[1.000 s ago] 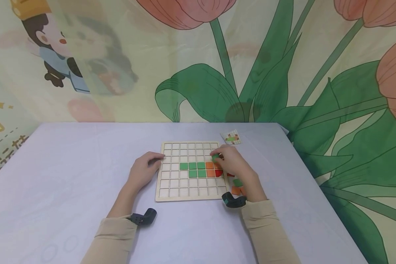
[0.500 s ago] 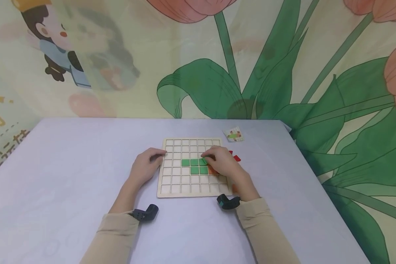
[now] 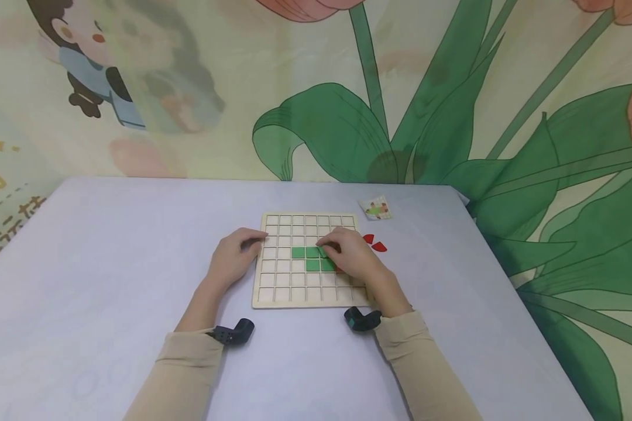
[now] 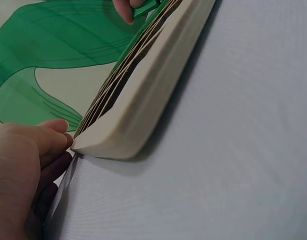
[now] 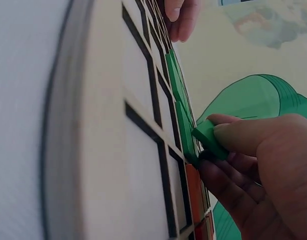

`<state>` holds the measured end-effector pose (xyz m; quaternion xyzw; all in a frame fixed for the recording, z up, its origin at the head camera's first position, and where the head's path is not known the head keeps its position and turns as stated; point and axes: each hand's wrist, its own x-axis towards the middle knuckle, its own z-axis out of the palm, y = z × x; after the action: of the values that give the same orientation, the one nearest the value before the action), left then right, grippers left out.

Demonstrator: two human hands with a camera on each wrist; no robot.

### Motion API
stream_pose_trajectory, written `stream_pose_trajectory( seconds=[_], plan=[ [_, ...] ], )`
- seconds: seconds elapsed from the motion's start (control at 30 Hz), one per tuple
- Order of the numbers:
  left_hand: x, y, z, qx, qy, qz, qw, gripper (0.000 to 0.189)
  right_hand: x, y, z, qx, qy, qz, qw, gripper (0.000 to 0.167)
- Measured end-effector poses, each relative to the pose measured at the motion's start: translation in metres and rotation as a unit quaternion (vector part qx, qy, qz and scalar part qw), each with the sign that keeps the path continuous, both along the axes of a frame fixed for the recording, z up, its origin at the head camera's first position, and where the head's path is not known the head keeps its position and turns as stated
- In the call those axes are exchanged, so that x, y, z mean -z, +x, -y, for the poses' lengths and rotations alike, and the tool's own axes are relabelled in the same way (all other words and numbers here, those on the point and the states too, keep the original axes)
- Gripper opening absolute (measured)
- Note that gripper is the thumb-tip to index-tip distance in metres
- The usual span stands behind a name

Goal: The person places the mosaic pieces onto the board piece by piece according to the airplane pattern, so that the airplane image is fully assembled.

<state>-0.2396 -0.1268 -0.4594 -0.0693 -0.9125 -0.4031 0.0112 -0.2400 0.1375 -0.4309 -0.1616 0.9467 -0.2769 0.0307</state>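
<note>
A pale wooden grid board [image 3: 281, 297] lies on the table. My left hand [image 3: 232, 255] rests at its left side, with fingertips touching the edge. Over the board's right half, my right hand [image 3: 355, 255] pinches a green square tile [image 5: 211, 141] between thumb and fingers. That tile is tilted, close above green tiles [image 3: 313, 265] that lie in the grid cells. An orange tile [image 5: 194, 192] shows in the right wrist view, beside the green ones. In the head view, the right hand hides most of the orange and red pieces on the board.
Two red pieces [image 3: 379, 247] lie on the table just right of the board. A small pattern card [image 3: 376, 208] sits behind the board's right corner. White cloth [image 3: 137, 263] covers the table, and a printed backdrop [image 3: 326, 128] stands behind it.
My right hand has moved left from the board's right edge with the green tile, onto the green row, then stayed there. The left hand keeps its place on the board's edge.
</note>
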Motion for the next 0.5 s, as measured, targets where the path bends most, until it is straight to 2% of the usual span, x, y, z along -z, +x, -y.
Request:
stream_pose_trajectory(
  seconds=[0.5],
  plan=[
    [-0.0002,0.0017,-0.0008,-0.003,-0.004,-0.001,1.0,0.03,-0.0058,0.0033,0.0028,-0.004,-0.007,-0.002,1.0,0.016]
  ],
)
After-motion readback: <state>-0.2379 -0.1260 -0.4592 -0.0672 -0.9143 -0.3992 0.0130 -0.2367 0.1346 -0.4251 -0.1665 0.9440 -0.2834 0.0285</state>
